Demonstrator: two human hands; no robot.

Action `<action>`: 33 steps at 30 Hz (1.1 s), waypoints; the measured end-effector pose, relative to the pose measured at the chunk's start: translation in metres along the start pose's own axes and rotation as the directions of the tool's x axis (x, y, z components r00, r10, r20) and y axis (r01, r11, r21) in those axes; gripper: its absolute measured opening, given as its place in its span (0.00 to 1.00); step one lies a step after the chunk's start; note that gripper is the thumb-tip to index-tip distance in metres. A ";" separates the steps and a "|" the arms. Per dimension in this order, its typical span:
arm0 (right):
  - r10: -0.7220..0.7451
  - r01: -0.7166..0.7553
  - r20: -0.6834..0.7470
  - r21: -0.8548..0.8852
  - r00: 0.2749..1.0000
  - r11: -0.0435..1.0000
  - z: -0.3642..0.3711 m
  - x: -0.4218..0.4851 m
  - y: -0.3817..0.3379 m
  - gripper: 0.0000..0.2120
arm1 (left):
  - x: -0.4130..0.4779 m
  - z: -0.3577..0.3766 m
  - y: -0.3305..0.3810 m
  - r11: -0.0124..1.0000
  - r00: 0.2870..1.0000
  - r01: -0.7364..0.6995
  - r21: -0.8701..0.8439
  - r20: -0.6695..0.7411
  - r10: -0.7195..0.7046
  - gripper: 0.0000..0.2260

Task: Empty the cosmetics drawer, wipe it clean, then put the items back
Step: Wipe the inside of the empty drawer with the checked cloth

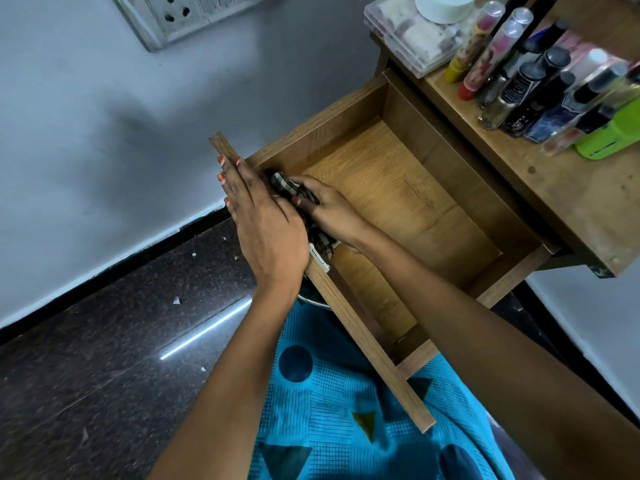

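Observation:
The wooden drawer [433, 188] is pulled out and its floor is bare. My left hand [259, 216] lies flat with straight fingers along the top of the drawer's front panel [374, 351], near its far end. My right hand [329, 209] is inside the drawer at the front left corner and presses a dark checked cloth [287, 183] against the inner face of the panel, with fingers curled round it. The cosmetics [526, 81], several bottles, tubes and lipsticks, lie on the tabletop [554, 188] behind the drawer.
A clear plastic case [398, 39] with a white round jar [443, 6] on it sits at the table's back corner. A green object [613, 133] lies at the right edge. A wall socket [173, 15] is above, dark stone floor [104, 341] to the left.

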State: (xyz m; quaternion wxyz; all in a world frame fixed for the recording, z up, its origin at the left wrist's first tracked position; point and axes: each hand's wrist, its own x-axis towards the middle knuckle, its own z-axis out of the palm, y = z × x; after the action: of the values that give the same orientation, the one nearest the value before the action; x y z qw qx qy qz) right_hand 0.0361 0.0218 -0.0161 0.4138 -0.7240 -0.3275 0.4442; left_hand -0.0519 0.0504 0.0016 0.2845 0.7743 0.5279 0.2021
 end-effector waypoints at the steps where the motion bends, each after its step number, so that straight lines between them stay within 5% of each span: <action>1: 0.009 -0.009 0.005 -0.011 1.000 1.000 -0.001 -0.008 0.002 0.18 | 0.000 0.000 -0.001 1.000 1.000 -0.002 0.001 -0.001 0.002 0.25; 10: 0.198 -0.197 0.073 -0.024 0.977 0.980 -0.012 -0.079 0.025 0.19 | 0.001 0.002 -0.001 1.000 1.000 -0.013 0.018 -0.010 0.013 0.25; 20: 0.033 -0.032 0.049 -0.020 0.998 0.999 0.006 0.014 0.000 0.18 | 0.002 0.002 0.001 0.999 1.000 0.013 0.038 0.000 -0.013 0.25; 27: 0.048 -0.048 0.037 0.008 0.998 0.999 0.005 0.001 0.006 0.18 | 0.001 0.003 0.001 1.000 1.000 -0.005 0.021 -0.007 0.005 0.25; 33: 0.200 -0.195 0.043 -0.097 0.979 0.976 -0.007 -0.072 0.021 0.18 | 0.002 0.005 -0.003 1.000 0.999 -0.022 0.021 -0.032 0.023 0.25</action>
State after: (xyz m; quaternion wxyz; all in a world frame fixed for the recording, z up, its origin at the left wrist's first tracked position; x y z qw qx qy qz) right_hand 0.0167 -0.0509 -0.0062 0.3249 -0.7595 -0.2848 0.4864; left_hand -0.0505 0.0516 -0.0038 0.2656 0.7799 0.5256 0.2122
